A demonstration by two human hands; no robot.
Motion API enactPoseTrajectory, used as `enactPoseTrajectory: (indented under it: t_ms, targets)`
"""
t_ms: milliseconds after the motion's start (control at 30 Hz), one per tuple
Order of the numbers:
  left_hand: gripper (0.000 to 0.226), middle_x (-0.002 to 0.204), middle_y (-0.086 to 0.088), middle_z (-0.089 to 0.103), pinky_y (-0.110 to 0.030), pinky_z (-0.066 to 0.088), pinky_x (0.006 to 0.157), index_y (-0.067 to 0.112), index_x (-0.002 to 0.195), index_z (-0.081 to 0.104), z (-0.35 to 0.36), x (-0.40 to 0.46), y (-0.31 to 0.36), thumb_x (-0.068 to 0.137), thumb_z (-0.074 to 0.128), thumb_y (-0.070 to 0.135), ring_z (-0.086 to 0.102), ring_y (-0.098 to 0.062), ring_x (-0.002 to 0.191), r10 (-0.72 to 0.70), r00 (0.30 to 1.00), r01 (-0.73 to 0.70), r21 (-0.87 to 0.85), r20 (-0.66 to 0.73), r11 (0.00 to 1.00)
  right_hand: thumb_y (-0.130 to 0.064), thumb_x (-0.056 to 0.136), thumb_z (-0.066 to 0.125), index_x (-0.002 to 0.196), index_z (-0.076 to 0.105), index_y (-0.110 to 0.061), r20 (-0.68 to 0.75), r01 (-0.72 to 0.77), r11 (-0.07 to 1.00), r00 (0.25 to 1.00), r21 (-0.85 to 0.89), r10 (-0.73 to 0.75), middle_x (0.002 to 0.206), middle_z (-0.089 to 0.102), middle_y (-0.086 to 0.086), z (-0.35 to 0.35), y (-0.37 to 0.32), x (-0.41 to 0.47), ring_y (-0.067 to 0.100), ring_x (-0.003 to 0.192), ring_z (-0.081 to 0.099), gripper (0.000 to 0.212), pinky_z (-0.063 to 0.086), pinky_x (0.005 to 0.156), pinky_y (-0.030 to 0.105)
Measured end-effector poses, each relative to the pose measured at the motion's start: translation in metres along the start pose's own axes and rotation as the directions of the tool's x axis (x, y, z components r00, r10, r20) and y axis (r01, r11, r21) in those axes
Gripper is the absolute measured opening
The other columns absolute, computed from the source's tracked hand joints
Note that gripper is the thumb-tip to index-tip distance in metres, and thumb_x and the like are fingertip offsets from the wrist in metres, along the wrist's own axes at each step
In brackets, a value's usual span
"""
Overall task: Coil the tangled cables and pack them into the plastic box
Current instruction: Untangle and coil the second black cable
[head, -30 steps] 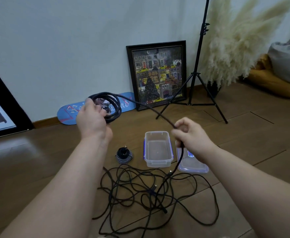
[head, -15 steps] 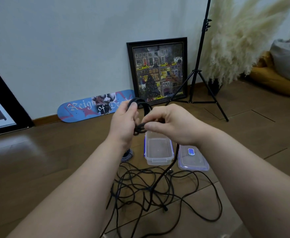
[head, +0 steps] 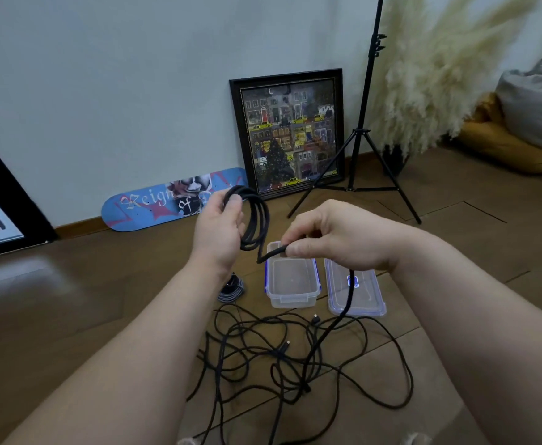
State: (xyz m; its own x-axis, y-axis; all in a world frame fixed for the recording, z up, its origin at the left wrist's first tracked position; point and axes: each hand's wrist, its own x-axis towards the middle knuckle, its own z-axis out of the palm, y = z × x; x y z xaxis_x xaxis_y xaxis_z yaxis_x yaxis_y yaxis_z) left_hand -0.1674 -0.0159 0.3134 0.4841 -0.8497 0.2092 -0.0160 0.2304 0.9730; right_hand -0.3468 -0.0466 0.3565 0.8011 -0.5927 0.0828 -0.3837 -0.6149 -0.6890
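Early stage. Left hand (head: 220, 232) grips a few-loop black coil (head: 255, 220) above the plastic box (head: 292, 281); right hand (head: 334, 239) pinches its feed. Box empty; one small coil (head: 230, 289) left of it, tangle (head: 295, 358) in front uncoiled.

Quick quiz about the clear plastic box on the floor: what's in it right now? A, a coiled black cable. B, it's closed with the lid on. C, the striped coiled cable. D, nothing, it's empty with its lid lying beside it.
D: the plastic box stands open and empty, its lid flat on the floor to its right; the black coil is in the left hand, and the striped coiled cable lies on the floor left of the box.
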Motion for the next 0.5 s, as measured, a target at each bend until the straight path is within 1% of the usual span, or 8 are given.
enactPoseTrajectory:
  t_ms: [67,100,167,200,267,333,433,500]
  targets:
    - [0.016,0.050,0.015,0.047,-0.010,0.037,0.049,0.013,0.104,0.055,0.011,-0.006,-0.005,0.104,0.040,0.010,0.043,0.003,0.048,-0.024,0.997,0.026,-0.014,0.073,1.000,-0.015,0.091,0.066,0.089,0.071,-0.026,-0.008,0.033,0.998,0.999,0.054,-0.032,0.082,0.068,-0.014,0.005,0.000,0.002,-0.006,0.078,0.060,0.013,0.044,0.076,0.008]
    - [0.017,0.052,0.013,0.050,-0.012,0.040,0.051,0.013,0.102,0.057,0.014,-0.009,-0.007,0.104,0.041,0.010,0.046,-0.002,0.051,-0.038,0.992,0.043,-0.033,0.119,0.999,-0.011,0.091,0.065,0.090,0.072,-0.022,-0.025,0.048,0.994,0.999,0.101,-0.046,0.080,0.069,-0.013,0.007,-0.001,0.001,-0.005,0.077,0.060,0.013,0.044,0.075,0.009]
    - [0.020,0.064,0.002,0.058,-0.019,0.044,0.059,0.016,0.095,0.063,0.018,-0.012,-0.012,0.103,0.045,0.014,0.052,-0.012,0.062,-0.073,0.979,0.087,-0.070,0.188,0.994,-0.003,0.092,0.062,0.093,0.072,-0.008,-0.086,0.069,0.970,0.995,0.235,-0.050,0.069,0.067,-0.012,0.008,0.000,0.001,-0.006,0.066,0.059,0.012,0.044,0.068,0.008]
    - [0.022,0.066,0.002,0.059,-0.019,0.043,0.058,0.017,0.093,0.064,0.019,-0.013,-0.012,0.103,0.044,0.014,0.053,-0.009,0.061,-0.087,0.975,0.107,-0.085,0.205,0.991,0.000,0.092,0.059,0.094,0.071,-0.003,-0.133,0.070,0.949,0.991,0.307,-0.030,0.061,0.065,-0.015,0.008,0.002,0.003,-0.007,0.059,0.057,0.012,0.042,0.061,0.007]
    - [0.026,0.060,0.006,0.049,-0.018,0.035,0.051,0.017,0.091,0.063,0.020,-0.013,-0.012,0.104,0.041,0.014,0.042,-0.004,0.053,-0.113,0.970,0.139,-0.110,0.216,0.984,0.000,0.093,0.058,0.092,0.069,-0.005,-0.254,0.066,0.911,0.966,0.407,0.043,0.052,0.060,-0.019,0.010,0.007,0.007,-0.009,0.051,0.053,0.012,0.039,0.054,0.007]
    - [0.028,0.057,0.006,0.039,-0.020,0.028,0.051,0.016,0.089,0.064,0.023,-0.016,-0.011,0.104,0.039,0.016,0.034,-0.006,0.052,-0.123,0.968,0.157,-0.144,0.221,0.977,-0.002,0.092,0.060,0.088,0.069,-0.009,-0.346,0.067,0.886,0.932,0.458,0.108,0.053,0.060,-0.019,0.013,0.012,0.013,-0.009,0.050,0.052,0.012,0.038,0.052,0.006]
    - [0.034,0.055,0.002,0.038,-0.027,0.027,0.055,0.015,0.082,0.063,0.028,-0.019,-0.011,0.104,0.038,0.023,0.033,-0.011,0.052,-0.143,0.974,0.173,-0.166,0.178,0.971,-0.003,0.092,0.061,0.085,0.069,-0.009,-0.394,0.062,0.853,0.902,0.519,0.174,0.063,0.062,-0.012,0.023,0.014,0.020,-0.008,0.049,0.052,0.013,0.037,0.051,0.005]
    - [0.037,0.054,0.003,0.038,-0.028,0.027,0.056,0.015,0.081,0.060,0.030,-0.018,-0.010,0.106,0.037,0.029,0.034,-0.011,0.052,-0.152,0.978,0.176,-0.172,0.141,0.969,-0.004,0.092,0.061,0.084,0.070,-0.010,-0.432,0.069,0.834,0.877,0.548,0.212,0.064,0.062,-0.010,0.030,0.015,0.024,-0.008,0.052,0.053,0.014,0.040,0.055,0.008]
